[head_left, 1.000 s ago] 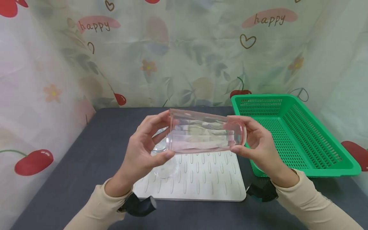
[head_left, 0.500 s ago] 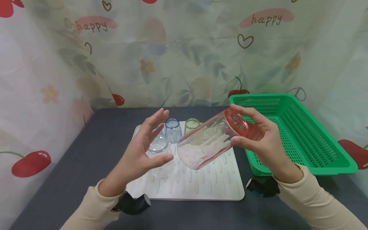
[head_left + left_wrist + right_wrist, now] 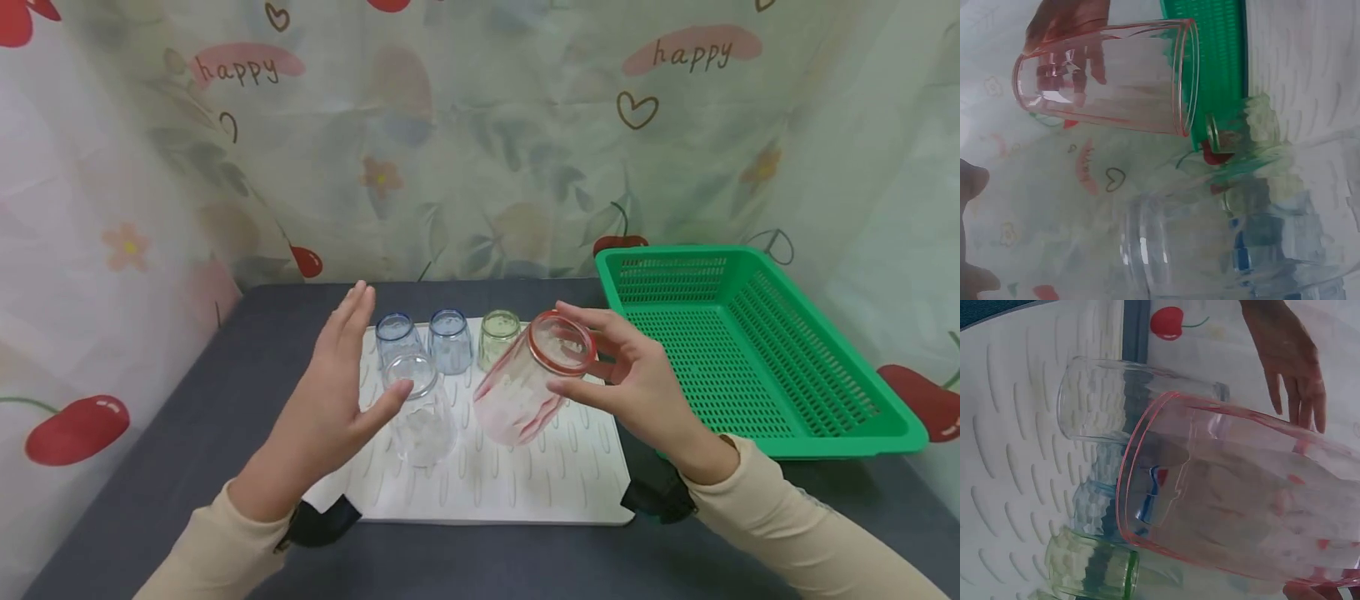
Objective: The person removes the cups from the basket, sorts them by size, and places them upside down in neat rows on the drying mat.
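Note:
A tall pink-tinted glass (image 3: 517, 400) is gripped near its base by my right hand (image 3: 637, 383), thumb on one side and fingers on the other. It leans above the white ridged mat (image 3: 540, 492), mouth downward. My left hand (image 3: 318, 417) is off the pink glass, its fingers straight and thumb apart, beside a tall clear glass (image 3: 426, 429) that stands upside down on the mat. The thumb overlaps the clear glass in the head view; whether it touches cannot be told. In the right wrist view the pink glass (image 3: 1241, 494) stays apart from the clear glass (image 3: 1094, 403).
Two blue glasses (image 3: 450, 343) and a green glass (image 3: 498, 333) stand upside down along the mat's back edge. To the right is a green perforated basket (image 3: 720, 433). The dark table (image 3: 465, 567) ends at a patterned curtain (image 3: 480, 167).
My left hand has let go of the pink glass and moved left. With my right hand, the glass has swung from lying level to tilting mouth-down, and shifted lower over the mat.

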A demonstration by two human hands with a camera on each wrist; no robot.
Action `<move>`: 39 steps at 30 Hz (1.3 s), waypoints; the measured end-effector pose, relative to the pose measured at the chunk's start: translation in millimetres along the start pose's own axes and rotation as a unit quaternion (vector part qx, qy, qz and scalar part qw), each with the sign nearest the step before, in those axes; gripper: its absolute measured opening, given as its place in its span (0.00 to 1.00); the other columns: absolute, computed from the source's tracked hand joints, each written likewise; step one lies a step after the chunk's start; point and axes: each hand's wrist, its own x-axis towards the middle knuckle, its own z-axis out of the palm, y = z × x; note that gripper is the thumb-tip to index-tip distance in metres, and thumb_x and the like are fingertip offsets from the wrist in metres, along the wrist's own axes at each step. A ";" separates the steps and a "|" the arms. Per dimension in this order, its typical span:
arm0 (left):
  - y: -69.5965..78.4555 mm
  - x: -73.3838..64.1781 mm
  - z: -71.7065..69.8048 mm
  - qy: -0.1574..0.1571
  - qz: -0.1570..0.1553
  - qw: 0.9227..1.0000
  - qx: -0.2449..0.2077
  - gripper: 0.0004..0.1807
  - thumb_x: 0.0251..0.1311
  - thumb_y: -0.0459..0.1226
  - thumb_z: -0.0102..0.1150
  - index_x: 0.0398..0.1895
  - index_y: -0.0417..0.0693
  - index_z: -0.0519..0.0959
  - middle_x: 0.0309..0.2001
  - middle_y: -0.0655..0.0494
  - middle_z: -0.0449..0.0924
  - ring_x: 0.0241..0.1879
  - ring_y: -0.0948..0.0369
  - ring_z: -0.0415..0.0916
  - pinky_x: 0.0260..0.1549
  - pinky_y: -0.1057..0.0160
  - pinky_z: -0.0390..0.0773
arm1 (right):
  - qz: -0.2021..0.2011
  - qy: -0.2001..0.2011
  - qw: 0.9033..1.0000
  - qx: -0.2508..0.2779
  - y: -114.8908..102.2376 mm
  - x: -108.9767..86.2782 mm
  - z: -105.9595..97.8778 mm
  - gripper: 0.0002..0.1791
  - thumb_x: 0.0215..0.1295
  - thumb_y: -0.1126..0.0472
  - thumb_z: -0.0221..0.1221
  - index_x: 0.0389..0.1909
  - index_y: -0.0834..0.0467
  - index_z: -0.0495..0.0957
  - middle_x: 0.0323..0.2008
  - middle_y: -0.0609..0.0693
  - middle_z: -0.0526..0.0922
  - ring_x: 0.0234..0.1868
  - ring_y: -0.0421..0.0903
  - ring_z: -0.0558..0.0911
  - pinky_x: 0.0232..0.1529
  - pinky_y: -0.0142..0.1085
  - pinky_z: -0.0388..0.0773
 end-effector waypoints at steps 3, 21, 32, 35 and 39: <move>-6.0 -6.9 4.0 -0.025 -0.008 0.997 0.076 0.52 0.61 0.50 0.59 0.78 0.43 0.38 0.78 0.45 0.37 0.76 0.46 0.40 0.71 0.44 0.49 | 0.011 -0.001 1.000 -0.018 5.1 -0.5 5.6 0.38 0.50 0.71 0.71 0.65 0.59 0.70 0.60 0.51 0.74 0.56 0.42 0.78 0.49 0.35 0.79; -44.0 -44.4 26.3 -0.151 -0.118 0.975 0.108 0.55 0.62 0.56 0.58 0.77 0.43 0.35 0.77 0.36 0.33 0.75 0.39 0.36 0.69 0.38 0.46 | 0.082 -0.023 0.993 -0.080 28.4 -3.6 29.8 0.39 0.50 0.56 0.74 0.65 0.49 0.71 0.60 0.46 0.75 0.60 0.47 0.76 0.52 0.42 0.78; -61.4 -63.3 46.8 -0.225 -0.123 0.958 0.128 0.55 0.58 0.60 0.59 0.75 0.36 0.46 0.75 0.31 0.40 0.73 0.35 0.43 0.66 0.34 0.49 | 0.063 -0.026 0.992 -0.110 35.5 -2.8 33.4 0.39 0.47 0.56 0.75 0.64 0.51 0.72 0.59 0.47 0.76 0.58 0.46 0.77 0.52 0.43 0.78; -63.5 -66.6 50.0 -0.231 -0.113 0.959 0.122 0.53 0.59 0.59 0.59 0.75 0.35 0.48 0.74 0.30 0.44 0.72 0.34 0.46 0.65 0.34 0.51 | 0.064 -0.028 0.991 -0.116 37.4 -2.5 34.6 0.40 0.47 0.55 0.75 0.63 0.52 0.72 0.59 0.47 0.76 0.58 0.46 0.77 0.51 0.43 0.78; -64.1 -68.5 52.5 -0.245 -0.112 0.956 0.113 0.52 0.59 0.59 0.58 0.74 0.34 0.50 0.73 0.29 0.47 0.71 0.34 0.49 0.64 0.33 0.53 | 0.065 -0.032 0.991 -0.116 39.7 -2.2 37.0 0.39 0.47 0.56 0.75 0.63 0.53 0.73 0.58 0.48 0.76 0.58 0.46 0.76 0.52 0.43 0.78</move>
